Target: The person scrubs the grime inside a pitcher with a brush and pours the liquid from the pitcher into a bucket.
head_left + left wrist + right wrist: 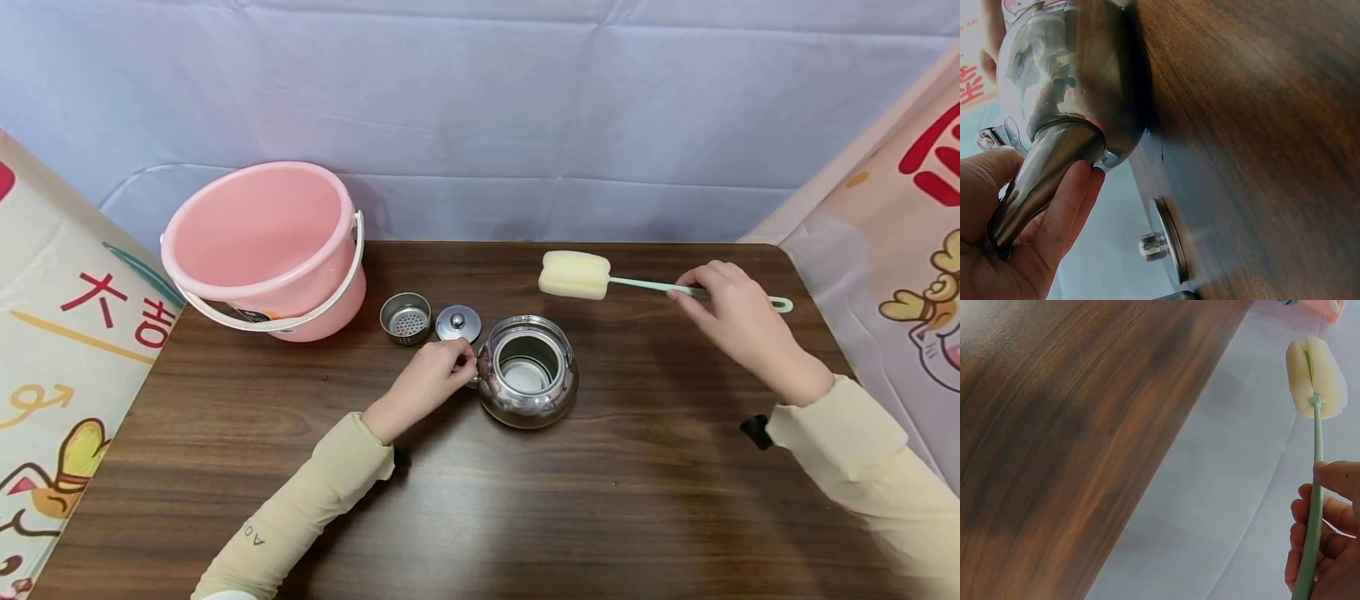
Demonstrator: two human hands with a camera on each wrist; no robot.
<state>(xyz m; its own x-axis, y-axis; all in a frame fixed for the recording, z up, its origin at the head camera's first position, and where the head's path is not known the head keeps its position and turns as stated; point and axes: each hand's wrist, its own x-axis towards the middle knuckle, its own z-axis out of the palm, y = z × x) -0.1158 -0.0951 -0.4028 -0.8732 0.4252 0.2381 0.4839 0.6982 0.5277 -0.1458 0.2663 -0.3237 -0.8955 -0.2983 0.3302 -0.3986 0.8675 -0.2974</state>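
Note:
A shiny steel teapot (527, 408) stands lidless on the table, its inside visible from above. My left hand (427, 383) grips its spout (1054, 169), thumb on one side and fingers on the other. In my right hand (738, 325), held above the table, is the green handle (1314, 519) of a sponge brush; the pale yellow sponge head (574, 275) points left, behind the teapot. The round lid (458, 323), knob up, lies behind my left hand, beside a steel strainer cup (406, 319) with a perforated bottom.
A pink bucket (300, 292) with a white handle stands at the back left of the wooden table (585, 517). Pale cloth (480, 108) hangs behind the table, and printed sheets with cartoon figures hang at both sides.

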